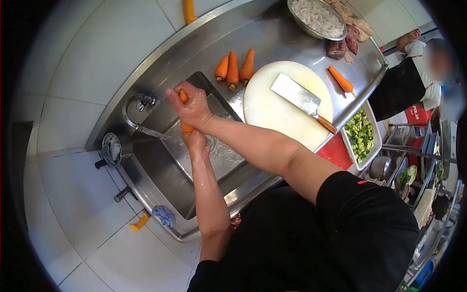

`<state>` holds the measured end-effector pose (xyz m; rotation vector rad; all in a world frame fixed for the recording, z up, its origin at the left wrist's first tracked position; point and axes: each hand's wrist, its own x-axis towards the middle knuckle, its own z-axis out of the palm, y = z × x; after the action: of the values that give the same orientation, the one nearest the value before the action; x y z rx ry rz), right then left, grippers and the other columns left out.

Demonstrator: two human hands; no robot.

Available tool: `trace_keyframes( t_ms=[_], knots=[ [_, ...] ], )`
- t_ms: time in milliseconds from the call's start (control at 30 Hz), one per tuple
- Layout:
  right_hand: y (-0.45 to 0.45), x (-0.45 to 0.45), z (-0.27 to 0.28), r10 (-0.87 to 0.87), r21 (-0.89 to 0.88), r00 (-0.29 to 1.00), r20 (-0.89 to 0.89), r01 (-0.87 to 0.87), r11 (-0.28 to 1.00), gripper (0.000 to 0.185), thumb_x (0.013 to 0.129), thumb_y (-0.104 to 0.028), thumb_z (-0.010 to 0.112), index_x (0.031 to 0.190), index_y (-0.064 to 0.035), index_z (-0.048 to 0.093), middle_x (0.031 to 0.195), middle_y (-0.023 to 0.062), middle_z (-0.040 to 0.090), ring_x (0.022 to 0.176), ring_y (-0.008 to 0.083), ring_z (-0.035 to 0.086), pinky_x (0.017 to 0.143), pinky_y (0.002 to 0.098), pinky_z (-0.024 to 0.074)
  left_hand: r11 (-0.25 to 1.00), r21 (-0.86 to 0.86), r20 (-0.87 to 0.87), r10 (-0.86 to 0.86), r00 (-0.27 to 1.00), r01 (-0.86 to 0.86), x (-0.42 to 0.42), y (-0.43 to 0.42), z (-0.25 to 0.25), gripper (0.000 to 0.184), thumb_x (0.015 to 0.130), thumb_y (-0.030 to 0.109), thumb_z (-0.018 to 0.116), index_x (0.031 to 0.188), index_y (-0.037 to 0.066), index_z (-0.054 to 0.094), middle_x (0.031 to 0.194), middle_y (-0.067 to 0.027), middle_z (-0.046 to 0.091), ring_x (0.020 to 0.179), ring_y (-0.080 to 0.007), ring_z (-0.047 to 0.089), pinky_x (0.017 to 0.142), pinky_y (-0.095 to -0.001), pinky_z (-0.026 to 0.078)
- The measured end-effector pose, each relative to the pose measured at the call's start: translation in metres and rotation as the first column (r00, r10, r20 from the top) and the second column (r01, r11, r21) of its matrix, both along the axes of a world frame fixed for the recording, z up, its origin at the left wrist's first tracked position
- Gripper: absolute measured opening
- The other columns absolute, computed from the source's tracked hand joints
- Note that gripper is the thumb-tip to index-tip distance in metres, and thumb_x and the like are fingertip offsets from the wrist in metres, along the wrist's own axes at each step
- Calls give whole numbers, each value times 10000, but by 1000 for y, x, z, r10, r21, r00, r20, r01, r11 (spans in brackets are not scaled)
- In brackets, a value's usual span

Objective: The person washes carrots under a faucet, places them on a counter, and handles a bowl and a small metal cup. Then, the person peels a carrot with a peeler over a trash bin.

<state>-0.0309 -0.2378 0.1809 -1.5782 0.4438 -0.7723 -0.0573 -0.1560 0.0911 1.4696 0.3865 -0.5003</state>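
Over the steel sink (168,182), my right hand (193,106) is closed around a carrot (183,96), whose upper end shows between the fingers. Just below it, my left hand (196,141) is closed on the lower part of the same carrot. Both hands look wet. Water runs from the curved tap (130,117) into the sink on their left. Three more carrots (233,70) lie on the steel counter beyond the sink. A cleaver (296,95) rests on the round white cutting board (262,109) at the right.
Another carrot (342,80) lies right of the board. A metal bowl of pale pieces (317,19) and raw meat (343,45) stand farther back. Below the counter edge is a basket of chopped greens (359,135). A person (418,75) is at the far right. A bluish cloth (164,215) lies at the sink's corner.
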Motion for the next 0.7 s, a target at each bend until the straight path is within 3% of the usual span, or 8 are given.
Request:
trace_keyframes(
  t_ms=[67, 100, 200, 267, 400, 467, 533, 700],
  knots=[
    [12, -5, -5, 53, -146, 991, 122, -35, 989, 295, 839, -293, 677, 723, -39, 581, 607, 122, 569, 539, 247, 568, 524, 351, 451, 918, -388, -158, 24, 987, -84, 3, 6, -8, 279, 835, 98, 642, 1098, 43, 568, 976, -32, 604, 870, -118, 591, 710, -264, 478],
    [20, -8, -5, 134, -290, 965, 225, -65, 955, 295, 840, -298, 671, 720, -39, 594, 627, 131, 584, 559, 284, 584, 535, 363, 460, 922, -380, -159, 12, 987, -72, -4, 9, -8, 279, 835, 98, 642, 1098, 43, 568, 976, -32, 604, 870, -118, 591, 710, -264, 478],
    [20, -6, -7, 108, -207, 982, 155, -75, 976, 285, 842, -286, 662, 704, -42, 607, 665, 146, 602, 621, 324, 607, 569, 376, 475, 792, -587, -74, 150, 986, -165, -13, 11, -21, 205, 843, 126, 634, 1037, 83, 582, 838, -9, 588, 737, -124, 590, 637, -255, 482],
    [-3, -4, -6, 46, -88, 990, 131, -35, 996, 267, 844, -300, 663, 769, -51, 603, 725, 162, 610, 666, 305, 618, 596, 371, 475, 994, 97, 119, -57, 991, 46, -3, 37, -54, 177, 861, 188, 620, 1006, 89, 594, 765, 19, 545, 674, -116, 556, 583, -250, 449],
    [-113, 20, -28, -471, -319, 873, -127, 414, 852, 270, 851, -254, 661, 929, -26, 539, 745, 147, 592, 591, 247, 588, 570, 348, 482, 910, 299, -38, -287, 957, 285, -37, 113, -7, 205, 873, 249, 613, 970, 68, 600, 710, 24, 497, 594, -83, 465, 506, -238, 364],
    [-206, 31, -53, -279, 146, 911, -303, 333, 931, 240, 834, -166, 640, 951, -17, 493, 800, 142, 580, 708, 233, 596, 563, 398, 491, 855, 373, 7, -392, 920, 361, -67, 183, -7, 228, 904, 305, 584, 872, 80, 585, 673, 39, 465, 549, -59, 396, 458, -241, 304],
    [-256, 29, -52, -87, 545, 948, -306, 250, 800, 249, 841, -156, 625, 994, -1, 504, 935, 173, 584, 790, 254, 608, 577, 427, 498, 813, 376, -204, -395, 896, 444, -106, 222, 45, 218, 927, 265, 531, 769, 115, 528, 665, 63, 440, 580, -63, 400, 509, -239, 318],
    [-321, 62, -137, 135, 40, 603, -786, -168, 985, 319, 854, -207, 605, 1065, 21, 531, 1044, 175, 581, 838, 266, 613, 637, 434, 519, 618, 223, -547, -561, 622, 754, -223, 334, 36, 155, 885, 226, 561, 781, 111, 572, 672, 50, 496, 607, -72, 454, 538, -241, 375]
  ],
)
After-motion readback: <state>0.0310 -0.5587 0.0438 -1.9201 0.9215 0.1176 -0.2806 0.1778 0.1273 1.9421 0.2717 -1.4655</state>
